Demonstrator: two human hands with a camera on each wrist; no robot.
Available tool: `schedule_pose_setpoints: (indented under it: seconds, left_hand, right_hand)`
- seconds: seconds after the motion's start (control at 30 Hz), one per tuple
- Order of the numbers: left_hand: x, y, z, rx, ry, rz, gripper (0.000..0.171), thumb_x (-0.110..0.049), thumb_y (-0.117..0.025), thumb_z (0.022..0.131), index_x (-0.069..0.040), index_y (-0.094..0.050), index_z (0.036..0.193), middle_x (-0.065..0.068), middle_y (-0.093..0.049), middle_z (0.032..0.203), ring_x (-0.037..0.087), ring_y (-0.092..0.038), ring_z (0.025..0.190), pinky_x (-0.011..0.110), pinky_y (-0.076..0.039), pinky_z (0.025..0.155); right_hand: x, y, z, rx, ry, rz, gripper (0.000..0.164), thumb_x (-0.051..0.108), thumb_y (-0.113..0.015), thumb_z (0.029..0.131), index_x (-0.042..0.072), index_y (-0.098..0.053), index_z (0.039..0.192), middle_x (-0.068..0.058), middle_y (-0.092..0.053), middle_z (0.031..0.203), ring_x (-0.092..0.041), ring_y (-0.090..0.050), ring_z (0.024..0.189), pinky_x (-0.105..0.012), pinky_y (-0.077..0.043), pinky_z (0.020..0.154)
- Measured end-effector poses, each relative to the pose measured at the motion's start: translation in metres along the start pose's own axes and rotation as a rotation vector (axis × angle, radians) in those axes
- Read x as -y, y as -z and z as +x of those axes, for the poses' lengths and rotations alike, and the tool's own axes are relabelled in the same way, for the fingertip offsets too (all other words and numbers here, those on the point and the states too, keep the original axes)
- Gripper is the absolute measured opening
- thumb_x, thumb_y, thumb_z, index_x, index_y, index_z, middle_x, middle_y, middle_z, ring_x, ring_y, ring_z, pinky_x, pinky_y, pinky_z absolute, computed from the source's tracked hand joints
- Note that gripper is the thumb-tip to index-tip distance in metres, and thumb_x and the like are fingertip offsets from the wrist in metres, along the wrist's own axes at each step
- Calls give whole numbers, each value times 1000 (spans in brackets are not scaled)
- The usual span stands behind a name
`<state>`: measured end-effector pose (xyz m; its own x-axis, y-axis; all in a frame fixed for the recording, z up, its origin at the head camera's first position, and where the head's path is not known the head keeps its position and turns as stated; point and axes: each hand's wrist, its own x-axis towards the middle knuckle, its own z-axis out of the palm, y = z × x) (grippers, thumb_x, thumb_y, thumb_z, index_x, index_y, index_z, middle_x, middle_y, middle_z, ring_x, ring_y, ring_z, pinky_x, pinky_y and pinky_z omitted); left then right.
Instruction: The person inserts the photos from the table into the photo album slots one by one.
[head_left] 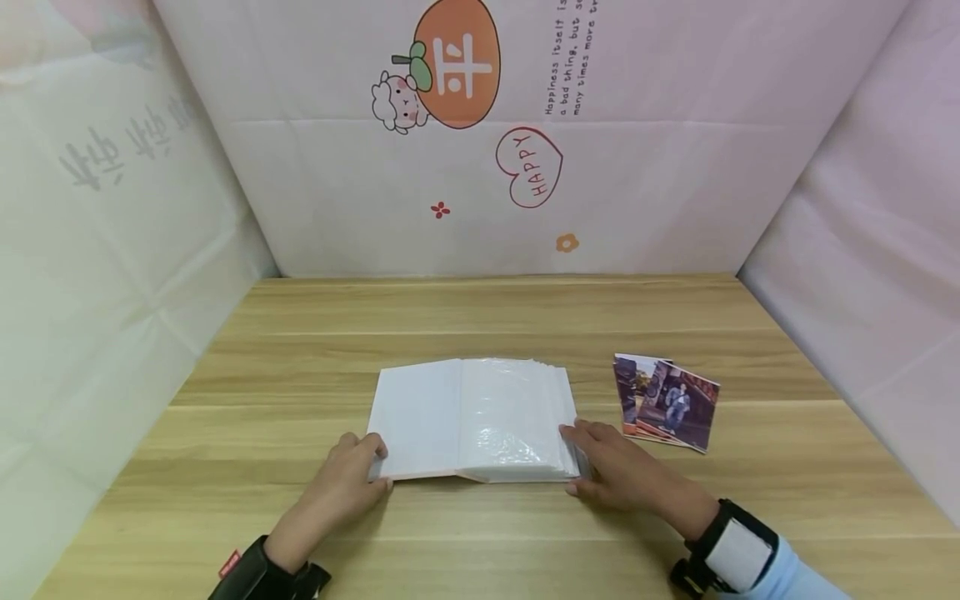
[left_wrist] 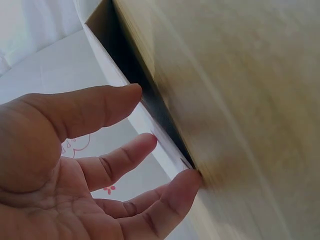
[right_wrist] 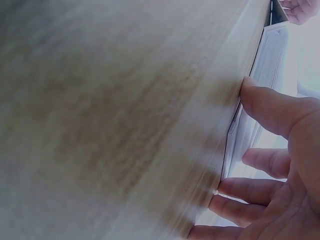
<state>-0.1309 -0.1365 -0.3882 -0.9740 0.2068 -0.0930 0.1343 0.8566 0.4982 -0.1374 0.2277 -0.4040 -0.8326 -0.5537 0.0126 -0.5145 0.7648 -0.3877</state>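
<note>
An open photo album (head_left: 510, 417) with white pages and clear plastic sleeves lies on the wooden table. My left hand (head_left: 348, 475) holds its near left corner, index finger over the cover and thumb at the near edge. In the left wrist view, the left fingers (left_wrist: 180, 192) meet the side of the white cover (left_wrist: 112, 70), and a dark gap shows beneath that cover. At the near right corner, my right hand (head_left: 618, 467) grips the thick page block. Its thumb (right_wrist: 267, 105) sits against the near edge in the right wrist view, the other fingers along the side.
Several overlapping photo prints (head_left: 678, 408) lie to the right of the album, just beyond the right hand. The wooden table (head_left: 480, 312) ends at a white printed cloth (head_left: 330, 183) behind, with white cloth walls (head_left: 862, 275) on both sides.
</note>
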Motion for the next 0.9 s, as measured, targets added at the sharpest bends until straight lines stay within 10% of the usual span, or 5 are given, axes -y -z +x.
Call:
schedule_pose_setpoints:
  seconds: [0.9]
  left_hand:
    - [2,0,-1,12,-18,18,50,-5,-84,55,-2,-57,97,11,-47,89,26,-46,79,42,-42,69]
  right_hand:
    - [0,-2,-1,5,-22,3,70,30,-72,80,-3,-42,135,-32,-41,130,-45,-43,115,-55,-38,90]
